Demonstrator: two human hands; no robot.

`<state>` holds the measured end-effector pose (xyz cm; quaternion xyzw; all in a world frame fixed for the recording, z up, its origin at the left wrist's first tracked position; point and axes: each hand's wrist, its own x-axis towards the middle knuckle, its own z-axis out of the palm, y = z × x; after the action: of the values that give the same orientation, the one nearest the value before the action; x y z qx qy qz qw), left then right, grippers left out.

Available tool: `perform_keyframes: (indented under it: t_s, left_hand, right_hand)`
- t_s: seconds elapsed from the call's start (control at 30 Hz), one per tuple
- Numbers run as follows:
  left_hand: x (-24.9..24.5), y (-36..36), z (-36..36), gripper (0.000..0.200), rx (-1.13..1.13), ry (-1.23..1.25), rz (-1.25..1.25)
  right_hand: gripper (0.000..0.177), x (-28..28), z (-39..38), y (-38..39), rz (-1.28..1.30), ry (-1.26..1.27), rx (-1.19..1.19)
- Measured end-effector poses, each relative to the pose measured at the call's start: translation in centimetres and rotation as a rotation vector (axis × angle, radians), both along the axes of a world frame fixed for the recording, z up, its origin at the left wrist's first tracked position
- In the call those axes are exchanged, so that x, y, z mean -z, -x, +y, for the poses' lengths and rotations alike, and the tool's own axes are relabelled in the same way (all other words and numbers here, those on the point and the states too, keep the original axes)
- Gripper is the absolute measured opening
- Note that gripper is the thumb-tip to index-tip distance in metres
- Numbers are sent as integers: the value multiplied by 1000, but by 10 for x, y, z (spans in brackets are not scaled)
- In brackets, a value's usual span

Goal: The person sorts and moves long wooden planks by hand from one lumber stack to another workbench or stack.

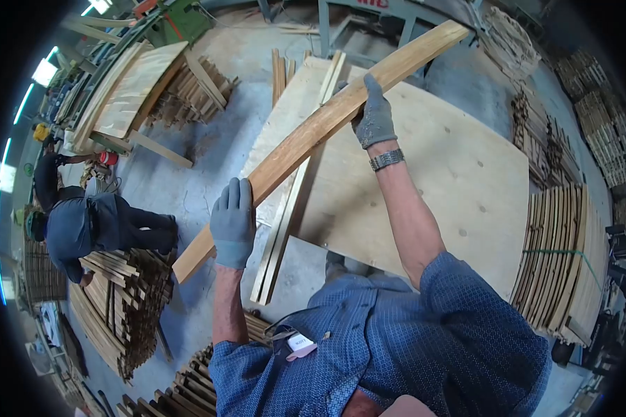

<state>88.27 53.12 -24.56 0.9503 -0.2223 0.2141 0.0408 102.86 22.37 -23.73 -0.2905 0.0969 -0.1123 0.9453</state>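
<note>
A long wooden plank (306,144) runs diagonally in front of me, from lower left to upper right, above a pale plywood sheet (424,187). My left hand (231,222), in a grey glove, grips it towards its lower end. Farther up, my right hand (375,115), also gloved, is closed around the plank, with some fingers hidden behind it. Below the plank, narrow pale wood strips (278,243) lie across the left part of the plywood sheet and stick out past its near edge.
Strapped boards (553,257) stand at the right. Stacked wood pieces (129,299) sit at the lower left, where a person (111,222) bends over. More timber (188,90) lies under a slanted panel (142,87) at upper left. A blue-grey metal frame (348,31) is at the top.
</note>
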Motion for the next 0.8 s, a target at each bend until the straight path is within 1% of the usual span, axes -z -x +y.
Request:
perform_keyframes:
  t_s: [0.03,0.17,0.33,0.43,0.53,0.63,0.73,0.77,0.8]
  left_hand:
    - [7,2,2,51,18,-17,1]
    - [22,12,15,48,-30,-86,41]
    - [28,23,25,48,-85,-96,77]
    - [34,30,31,49,-111,-100,53]
    - [39,37,33,44,-119,-42,75]
    - [41,40,34,33,-135,-31,84]
    - [41,43,34,22,-200,-29,172]
    - [41,43,32,15,-190,20,106]
    - [42,43,31,14,-198,35,105]
  right_hand:
    - [48,12,0,4,45,-16,-6]
    - [47,50,0,10,26,22,-142]
    - [38,64,12,11,15,94,-297]
    - [33,83,15,3,58,199,-318]
    - [32,87,23,0,151,233,-325]
    - [43,86,28,-4,243,372,-330]
    - [36,86,35,-11,329,518,-308]
    - [40,95,37,-18,321,629,-296]
    - [43,88,38,-18,318,635,-339]
